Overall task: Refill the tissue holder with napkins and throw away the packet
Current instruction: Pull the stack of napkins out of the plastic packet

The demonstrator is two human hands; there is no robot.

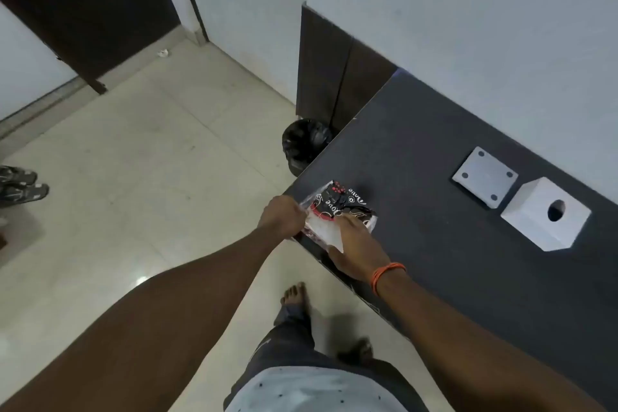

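Note:
A napkin packet (337,204) printed in black, red and white lies at the near left corner of the dark table (451,278). My left hand (282,219) grips the packet's left end. My right hand (356,249) rests on its near side, fingers on the white napkins (326,232) that show at the open end. The white tissue holder (545,219), a cube with a round hole, sits further right on the table. Its flat white base plate (485,177) lies beside it, apart from it.
A bin lined with a black bag (306,145) stands on the floor just beyond the table's left corner. Shoes (20,186) lie at the far left. A dark door (90,7) is at the back. My bare feet (296,293) stand on the pale tiles.

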